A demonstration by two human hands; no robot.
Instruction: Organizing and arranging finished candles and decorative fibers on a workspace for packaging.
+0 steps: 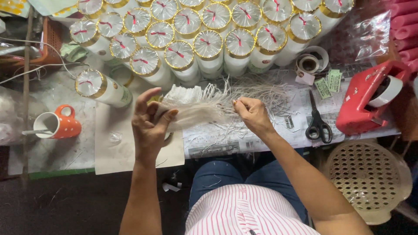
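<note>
Centrally, the left hand is closed around a bundle of pale shredded-paper strips, thumb and fingers clasping its near end above the tabletop. The right hand pinches a few loose strands of the same bundle between thumb and fingertips, just right of the left hand. More loose strips lie scattered on the newspaper sheet beneath both hands.

Behind the hands stands a packed cluster of white cylindrical containers, each with a gold rim and a clear film top tied with a red thread; about twenty are visible, some cut off by the frame edge. One further container lies on its side, apart, to the left.

Single items: one orange polka-dot mug at left; one pair of black-handled scissors at right; one red tape dispenser beside the scissors; one small tape roll behind them; one perforated beige plastic basket at lower right. Two green printed slips lie near the tape roll.
</note>
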